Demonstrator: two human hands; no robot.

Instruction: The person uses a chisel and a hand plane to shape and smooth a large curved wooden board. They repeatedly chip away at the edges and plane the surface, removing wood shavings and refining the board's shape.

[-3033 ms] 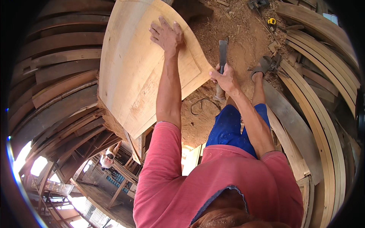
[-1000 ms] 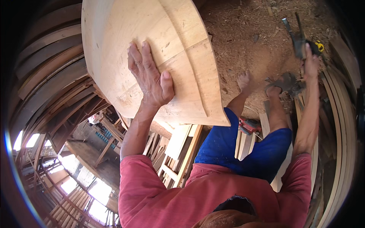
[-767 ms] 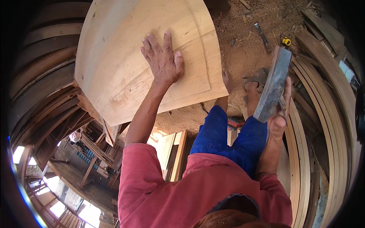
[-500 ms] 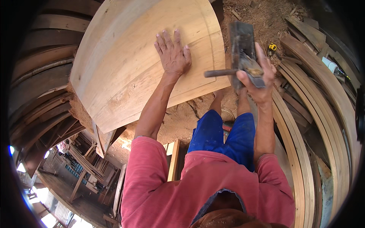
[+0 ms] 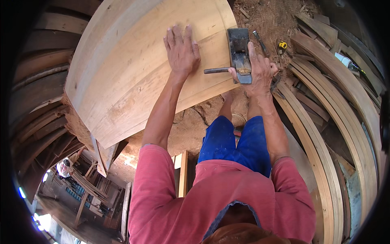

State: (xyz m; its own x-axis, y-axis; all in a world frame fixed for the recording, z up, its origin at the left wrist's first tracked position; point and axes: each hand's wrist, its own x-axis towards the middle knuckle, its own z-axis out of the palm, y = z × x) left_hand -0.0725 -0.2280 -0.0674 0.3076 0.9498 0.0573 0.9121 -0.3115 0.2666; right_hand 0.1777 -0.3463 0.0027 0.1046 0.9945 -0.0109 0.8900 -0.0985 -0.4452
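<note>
A broad pale wooden panel (image 5: 134,77) with a curved outer edge lies in front of me. My left hand (image 5: 182,53) rests on its surface, palm down and fingers stretched forward. At the panel's right edge, my right hand (image 5: 261,73) grips the rear of a dark hand plane (image 5: 238,40), with the thumb on its left side and a finger stretched along its right side. The plane's crossbar handle (image 5: 216,70) sticks out to the left over the panel. Whether the plane's sole touches the panel cannot be seen.
A narrow dark tool with a metal end (image 5: 260,42) and a yellow tape measure (image 5: 282,45) lie right of the plane. Long boards (image 5: 325,101) are stacked on the right. More timber (image 5: 44,73) leans at left. Another person (image 5: 65,167) is in the left background.
My right hand has brought the plane left and lower, to the panel's right edge. My left hand stays flat on the panel. The narrow tool beside the plane now shows.
</note>
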